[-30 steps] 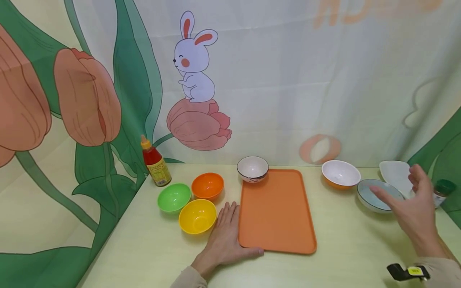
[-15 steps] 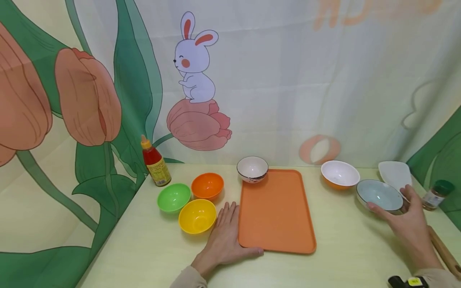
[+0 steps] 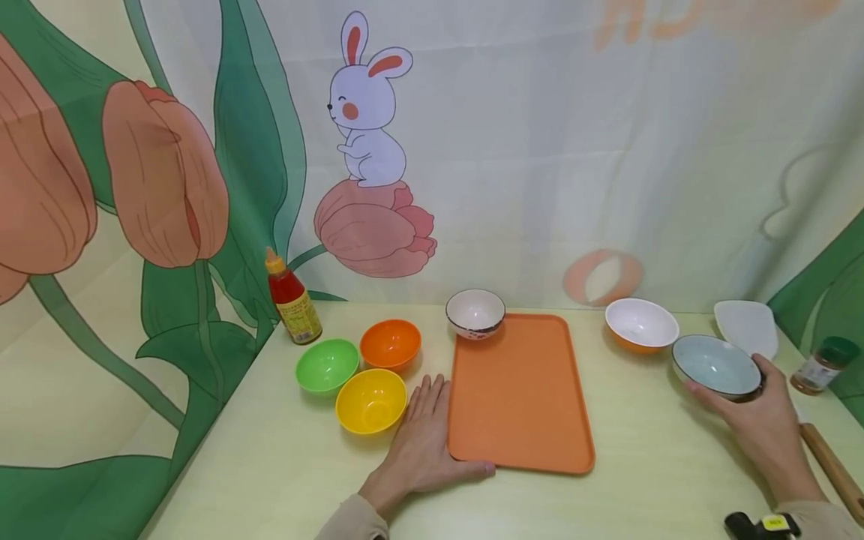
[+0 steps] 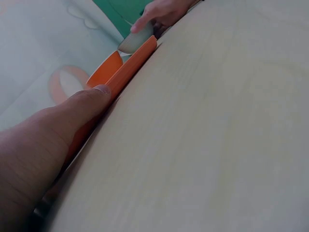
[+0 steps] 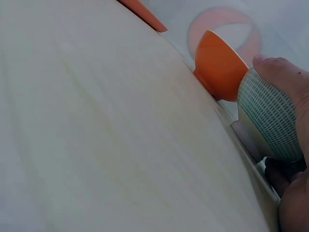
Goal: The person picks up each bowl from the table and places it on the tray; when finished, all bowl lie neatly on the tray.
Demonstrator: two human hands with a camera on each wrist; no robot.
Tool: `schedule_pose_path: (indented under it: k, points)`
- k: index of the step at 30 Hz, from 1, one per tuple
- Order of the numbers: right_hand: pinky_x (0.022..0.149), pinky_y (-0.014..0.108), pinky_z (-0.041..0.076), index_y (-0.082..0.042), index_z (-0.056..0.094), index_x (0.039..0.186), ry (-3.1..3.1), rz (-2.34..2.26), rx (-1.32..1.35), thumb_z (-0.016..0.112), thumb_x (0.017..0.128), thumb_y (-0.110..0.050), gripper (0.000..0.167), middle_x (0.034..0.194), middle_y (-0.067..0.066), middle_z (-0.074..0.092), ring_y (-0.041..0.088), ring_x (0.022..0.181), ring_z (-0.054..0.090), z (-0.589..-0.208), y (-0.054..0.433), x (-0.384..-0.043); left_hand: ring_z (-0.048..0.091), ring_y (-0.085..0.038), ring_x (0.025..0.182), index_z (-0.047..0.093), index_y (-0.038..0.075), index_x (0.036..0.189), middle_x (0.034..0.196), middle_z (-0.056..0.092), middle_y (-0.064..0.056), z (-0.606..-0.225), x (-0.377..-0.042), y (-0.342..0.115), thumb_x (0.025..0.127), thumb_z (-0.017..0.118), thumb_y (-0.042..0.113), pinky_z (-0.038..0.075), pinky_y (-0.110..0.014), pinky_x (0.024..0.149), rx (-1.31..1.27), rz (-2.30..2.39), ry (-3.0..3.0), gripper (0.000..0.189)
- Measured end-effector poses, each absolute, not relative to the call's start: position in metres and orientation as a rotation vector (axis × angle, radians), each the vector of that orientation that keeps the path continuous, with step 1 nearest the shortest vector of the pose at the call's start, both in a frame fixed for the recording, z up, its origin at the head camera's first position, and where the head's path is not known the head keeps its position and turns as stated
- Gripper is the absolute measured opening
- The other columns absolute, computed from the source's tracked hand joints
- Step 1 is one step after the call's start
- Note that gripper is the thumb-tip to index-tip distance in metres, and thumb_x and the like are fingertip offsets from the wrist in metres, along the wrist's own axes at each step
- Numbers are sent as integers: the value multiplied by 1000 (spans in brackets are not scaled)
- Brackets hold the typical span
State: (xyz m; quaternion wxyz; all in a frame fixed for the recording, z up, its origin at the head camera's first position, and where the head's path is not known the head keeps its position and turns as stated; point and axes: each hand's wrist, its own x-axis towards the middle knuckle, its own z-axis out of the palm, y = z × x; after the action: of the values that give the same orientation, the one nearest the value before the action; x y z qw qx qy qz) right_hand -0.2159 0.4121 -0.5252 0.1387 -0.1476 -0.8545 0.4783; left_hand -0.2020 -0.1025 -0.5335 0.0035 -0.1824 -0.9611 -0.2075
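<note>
My right hand (image 3: 759,435) grips a light blue bowl (image 3: 715,365) at the right, its thumb on the near side and its fingers at the right side. In the right wrist view the patterned outside of this bowl (image 5: 268,116) shows, with the thumb near its rim and fingertips low by its base. Whether the base touches the table I cannot tell. My left hand (image 3: 427,450) lies with straight fingers along the left edge of an orange tray (image 3: 520,397), its thumb at the tray's front corner. Close to its fingers sits a yellow bowl (image 3: 371,403).
A white-and-orange bowl (image 3: 641,326), a white dish (image 3: 745,328), a green-lidded jar (image 3: 825,365) and a wooden handle (image 3: 833,469) surround the right hand. A speckled white bowl (image 3: 475,315) overlaps the tray's back corner. Green (image 3: 327,367) and orange (image 3: 390,345) bowls and a sauce bottle (image 3: 294,304) stand left.
My right hand has come down from above the light blue bowl and taken hold of it. The left hand stays beside the tray. The view has tilted slightly.
</note>
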Motion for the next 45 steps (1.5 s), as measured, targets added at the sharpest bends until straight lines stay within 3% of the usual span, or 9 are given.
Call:
schedule_pose_path:
  k: [22,33,36,39,45]
  points:
    - [127,74,32,-4,17,177,-2477,1253,-524,90,92,-50,121,175,35,30,55,155,37,-525,407,-217,8,-35,174,17,4,178,186,16,-17,-534,-201,-104,72,62,106,8,-51,142,-575,-661,-3011,154]
    - [130,70,31,-10,21,178,-2409,1263,-573,92,90,-49,120,178,27,32,50,158,36,-525,407,-217,10,-36,174,18,4,178,185,19,-18,-536,-202,-103,72,64,105,10,-52,142,-589,-663,-2986,153]
    - [134,63,29,-13,20,179,-2377,1284,-583,93,90,-47,120,178,25,32,47,159,35,-523,406,-217,10,-36,174,18,4,178,185,19,-18,-536,-203,-103,72,62,106,10,-52,142,-593,-647,-2988,154]
    - [136,46,27,-16,21,179,-2344,1308,-587,94,90,-45,119,179,23,32,43,160,34,-519,404,-215,10,-36,174,18,3,178,185,18,-18,-536,-202,-103,73,62,106,9,-51,142,-598,-646,-2984,153]
    - [125,17,34,-19,25,178,-2268,1366,-521,95,91,-34,113,176,18,34,27,157,38,-500,393,-221,9,-36,174,17,3,178,186,16,-18,-537,-203,-104,73,61,106,9,-51,142,-596,-666,-2988,154]
